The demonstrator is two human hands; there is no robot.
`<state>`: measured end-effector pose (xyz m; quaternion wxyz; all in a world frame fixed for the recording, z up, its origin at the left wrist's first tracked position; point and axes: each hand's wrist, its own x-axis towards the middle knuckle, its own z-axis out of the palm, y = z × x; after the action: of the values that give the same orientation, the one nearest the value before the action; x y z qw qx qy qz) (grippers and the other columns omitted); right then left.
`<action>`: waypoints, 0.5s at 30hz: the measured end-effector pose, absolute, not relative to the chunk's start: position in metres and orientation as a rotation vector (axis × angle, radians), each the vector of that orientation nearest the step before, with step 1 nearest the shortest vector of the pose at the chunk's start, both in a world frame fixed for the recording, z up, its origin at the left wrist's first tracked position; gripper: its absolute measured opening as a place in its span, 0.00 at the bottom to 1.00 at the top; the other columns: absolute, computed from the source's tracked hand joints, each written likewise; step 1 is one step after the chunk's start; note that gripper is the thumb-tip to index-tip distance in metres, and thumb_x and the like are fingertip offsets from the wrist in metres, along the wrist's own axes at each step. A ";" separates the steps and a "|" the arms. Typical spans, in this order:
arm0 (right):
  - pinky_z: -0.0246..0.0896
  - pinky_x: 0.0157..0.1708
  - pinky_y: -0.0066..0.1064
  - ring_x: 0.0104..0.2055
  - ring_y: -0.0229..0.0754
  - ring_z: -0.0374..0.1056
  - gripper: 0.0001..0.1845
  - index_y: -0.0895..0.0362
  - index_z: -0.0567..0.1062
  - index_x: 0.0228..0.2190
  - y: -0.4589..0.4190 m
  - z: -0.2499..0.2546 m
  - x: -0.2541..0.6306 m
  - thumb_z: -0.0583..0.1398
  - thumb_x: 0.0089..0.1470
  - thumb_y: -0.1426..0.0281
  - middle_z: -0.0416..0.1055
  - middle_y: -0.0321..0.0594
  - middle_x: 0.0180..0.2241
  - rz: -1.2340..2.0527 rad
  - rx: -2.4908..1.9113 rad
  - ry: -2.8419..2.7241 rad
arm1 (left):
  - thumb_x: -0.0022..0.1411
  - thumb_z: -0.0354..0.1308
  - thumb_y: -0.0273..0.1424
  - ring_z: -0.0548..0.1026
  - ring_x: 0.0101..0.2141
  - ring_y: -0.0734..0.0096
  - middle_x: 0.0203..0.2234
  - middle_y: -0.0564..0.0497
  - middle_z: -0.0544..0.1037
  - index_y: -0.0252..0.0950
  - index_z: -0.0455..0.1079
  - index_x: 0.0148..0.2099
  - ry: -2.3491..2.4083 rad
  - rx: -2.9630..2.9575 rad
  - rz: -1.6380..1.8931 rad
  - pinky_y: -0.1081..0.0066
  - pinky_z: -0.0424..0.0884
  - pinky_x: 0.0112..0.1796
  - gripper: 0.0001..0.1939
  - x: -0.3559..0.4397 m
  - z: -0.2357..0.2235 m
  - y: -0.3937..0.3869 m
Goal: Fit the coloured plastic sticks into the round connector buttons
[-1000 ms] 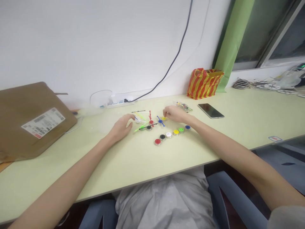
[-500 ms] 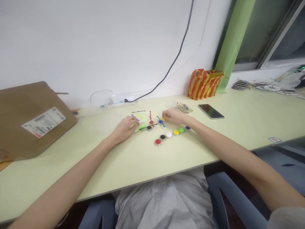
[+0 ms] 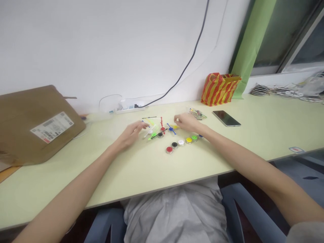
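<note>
My left hand (image 3: 131,134) hovers over the pale green table (image 3: 141,168), fingers apart, fingertips close to a cluster of thin coloured sticks (image 3: 154,130) and small discs. My right hand (image 3: 185,122) rests beside a yellow piece (image 3: 174,126) and a blue stick (image 3: 171,129), its fingers curled in a pinch; what it holds is too small to make out. In front lies a row of small round discs: red (image 3: 169,149), black (image 3: 174,145), white (image 3: 181,142), yellow (image 3: 188,140), green (image 3: 194,137).
A cardboard package (image 3: 35,123) leans at the far left. A white power strip (image 3: 129,108) with a dark cable sits by the wall. A small clear bag of parts (image 3: 196,113), a phone (image 3: 226,118) and a red-yellow striped bag (image 3: 219,88) lie to the right.
My left hand has lifted slightly off the sticks and its fingers have spread. The right hand has stayed in place. The view has shifted a little.
</note>
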<state>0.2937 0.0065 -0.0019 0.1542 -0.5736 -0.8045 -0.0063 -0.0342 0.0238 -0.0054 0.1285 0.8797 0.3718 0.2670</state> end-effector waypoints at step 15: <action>0.60 0.33 0.31 0.28 0.42 0.72 0.14 0.57 0.75 0.38 0.006 0.003 0.307 0.61 0.63 0.58 0.80 0.40 0.28 0.428 -1.619 -2.401 | 0.69 0.45 0.46 0.73 0.58 0.44 0.60 0.36 0.73 0.32 0.48 0.75 1.945 2.472 0.442 0.54 0.68 0.56 0.39 -0.110 -0.033 0.077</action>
<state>0.3068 0.0057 0.0030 0.1070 -0.5500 -0.8154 0.1455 -0.1099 0.0773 -0.0327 -0.0173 0.7782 0.6121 0.1391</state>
